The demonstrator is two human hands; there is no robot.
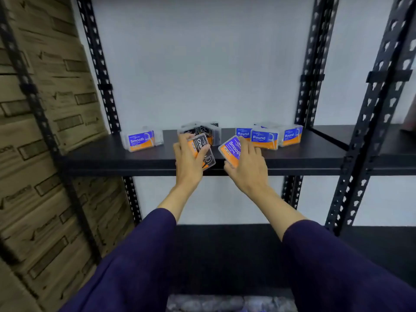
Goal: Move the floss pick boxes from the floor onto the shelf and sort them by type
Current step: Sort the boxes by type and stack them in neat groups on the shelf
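Nearby, cartons [45, 131] left, rack posts [310, 64]

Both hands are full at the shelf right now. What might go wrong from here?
1. The right hand holds a tilted Smooth box close to the Round boxes, far from the Smooth box already shelved; it might get sorted wrongly.
2. The left hand holds the black box near the shelf edge; it may fall.
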